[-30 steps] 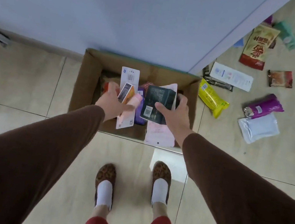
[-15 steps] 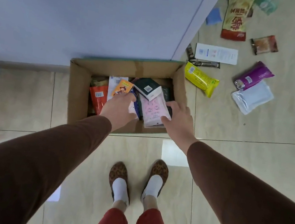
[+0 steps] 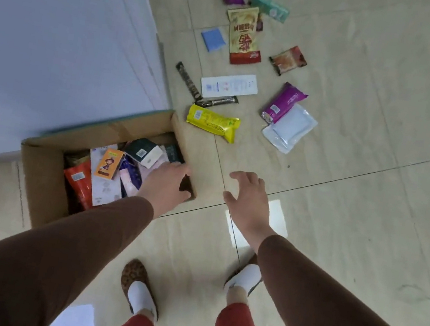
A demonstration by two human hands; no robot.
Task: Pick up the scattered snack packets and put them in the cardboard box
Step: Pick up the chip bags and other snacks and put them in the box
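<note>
Both hands are coming away empty now, where half a second ago they were pressing packets down into the box, and the view is swinging right so the box is sliding to the left of the frame. Nearest, at centre, the left hand [image 3: 167, 187] is hovering palm down over the right end of the cardboard box [image 3: 42, 185], fingers loosely curled and holding nothing. Just right of it, the right hand [image 3: 249, 197] is reaching out over the bare floor [image 3: 339, 226] with fingers spread wide, also holding nothing. Inside the box the packets are lying jumbled: a red packet [image 3: 79, 184] at its left, an orange packet [image 3: 108, 163] leaning over a white one, a dark green packet [image 3: 143, 151] toward the far end. Beyond the box's far right corner, the yellow packet [image 3: 212, 121] is lying on the floor, closest of the scattered ones. Farther, at upper centre, are a white flat packet [image 3: 229, 85], a purple packet [image 3: 283, 103] touching a clear pouch [image 3: 291, 127], a gold-and-red packet [image 3: 243, 36], and a teal packet [image 3: 269, 8].
</note>
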